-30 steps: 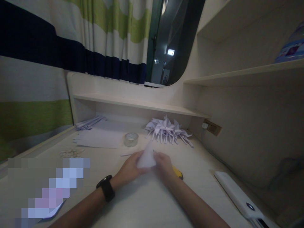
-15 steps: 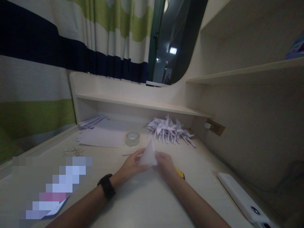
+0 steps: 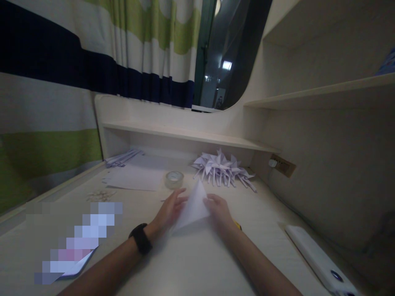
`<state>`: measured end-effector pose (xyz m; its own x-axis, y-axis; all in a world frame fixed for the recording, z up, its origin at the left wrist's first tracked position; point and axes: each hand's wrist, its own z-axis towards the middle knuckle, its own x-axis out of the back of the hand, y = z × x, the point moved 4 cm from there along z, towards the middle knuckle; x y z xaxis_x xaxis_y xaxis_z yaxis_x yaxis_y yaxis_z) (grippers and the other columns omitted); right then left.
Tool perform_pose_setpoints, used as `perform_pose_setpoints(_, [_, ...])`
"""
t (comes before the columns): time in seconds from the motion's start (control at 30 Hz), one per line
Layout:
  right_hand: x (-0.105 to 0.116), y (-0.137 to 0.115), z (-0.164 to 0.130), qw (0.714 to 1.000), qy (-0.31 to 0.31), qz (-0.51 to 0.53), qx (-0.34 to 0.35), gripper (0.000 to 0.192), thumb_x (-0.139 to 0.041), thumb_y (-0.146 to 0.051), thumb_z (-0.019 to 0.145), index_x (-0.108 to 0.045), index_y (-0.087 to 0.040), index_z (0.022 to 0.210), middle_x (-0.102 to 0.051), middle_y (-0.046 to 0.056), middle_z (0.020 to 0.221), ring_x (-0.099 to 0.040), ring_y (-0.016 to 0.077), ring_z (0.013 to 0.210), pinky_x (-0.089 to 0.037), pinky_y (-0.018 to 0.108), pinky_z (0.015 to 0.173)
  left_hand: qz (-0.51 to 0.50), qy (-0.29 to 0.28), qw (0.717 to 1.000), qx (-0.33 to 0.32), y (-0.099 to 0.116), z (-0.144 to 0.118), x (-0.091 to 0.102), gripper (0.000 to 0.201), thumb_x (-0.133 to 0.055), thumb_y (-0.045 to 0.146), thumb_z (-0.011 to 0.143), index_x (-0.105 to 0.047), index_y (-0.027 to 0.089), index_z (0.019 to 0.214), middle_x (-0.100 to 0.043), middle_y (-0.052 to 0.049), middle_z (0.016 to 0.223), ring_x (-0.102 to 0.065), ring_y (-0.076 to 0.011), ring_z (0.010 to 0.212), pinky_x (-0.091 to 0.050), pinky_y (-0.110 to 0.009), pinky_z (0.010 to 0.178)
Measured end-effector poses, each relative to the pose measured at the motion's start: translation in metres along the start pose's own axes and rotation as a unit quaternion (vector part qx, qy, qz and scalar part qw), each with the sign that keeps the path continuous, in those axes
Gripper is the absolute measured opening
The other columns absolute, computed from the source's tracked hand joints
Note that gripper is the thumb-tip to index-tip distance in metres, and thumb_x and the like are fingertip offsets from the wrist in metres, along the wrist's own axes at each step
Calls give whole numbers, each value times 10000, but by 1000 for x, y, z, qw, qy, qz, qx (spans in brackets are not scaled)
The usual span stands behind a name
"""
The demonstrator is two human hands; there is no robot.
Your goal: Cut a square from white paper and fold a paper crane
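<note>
Both hands, left hand (image 3: 168, 211) and right hand (image 3: 220, 210), hold a folded paper (image 3: 193, 205) on the desk (image 3: 191, 263), near its back edge.

Pale desk (image 3: 191, 263), wall shelves (image 3: 324, 92), striped curtain (image 3: 77, 61), dark window (image 3: 228, 53)
</note>
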<state>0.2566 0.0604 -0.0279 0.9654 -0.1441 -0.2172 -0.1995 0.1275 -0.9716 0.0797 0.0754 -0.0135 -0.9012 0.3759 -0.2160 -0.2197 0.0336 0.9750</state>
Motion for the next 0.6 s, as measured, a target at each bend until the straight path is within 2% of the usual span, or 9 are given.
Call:
perform_pose_setpoints(0.07, [1,0,2,1000,-1,-1,2,289,-725,-325,601,-674,-151,825,-633,1,543,-569,157,473,-428,242,458,-36,19,999,16,-5,4,7,538,-426,537,873,-417,189,1283,-636,-153,1147,-650,-250,976,-491,-389,839])
perform_pose_setpoints(0.17, [1,-3,2,999,15,-17,27,265,-694,-293,585,-673,-156,810,-649,4,545,-566,152,451,-412,235,441,-25,13,999,-21,-3,6,14,538,-507,513,843,-445,164,1248,-620,-175,1162,-642,-263,987,-491,-398,836])
perform_pose_setpoints(0.3, [-2,-8,-4,994,53,-68,60,210,-664,-277,594,-624,-169,769,-626,-6,503,-553,154,421,-382,221,397,96,-55,988,-105,2,-1,6,621,-651,482,756,-474,165,1260,-541,-171,1282,-531,-298,1157,-456,-418,914])
perform_pose_setpoints(0.4, [-7,-6,-8,995,45,-76,54,210,-644,-302,636,-573,-181,792,-617,-17,512,-547,154,416,-392,224,395,191,-92,971,-113,-4,-7,-5,868,-788,399,630,-380,169,1360,-515,-194,1303,-533,-324,1148,-463,-439,910])
perform_pose_setpoints(0.5, [-11,-9,-12,990,18,-117,78,234,-631,-315,677,-573,-171,853,-663,9,647,-602,175,535,-460,251,480,195,-120,969,-97,-11,-10,-13,971,-779,361,654,-238,165,1435,-523,-217,1285,-583,-324,1085,-485,-456,877])
perform_pose_setpoints(0.6, [-14,-17,-15,967,-9,-221,129,250,-634,-277,692,-608,-158,911,-685,40,804,-632,199,695,-496,277,604,186,-136,966,-120,-14,-10,-15,926,-736,310,707,-203,162,1449,-491,-210,1326,-545,-317,1143,-468,-448,908])
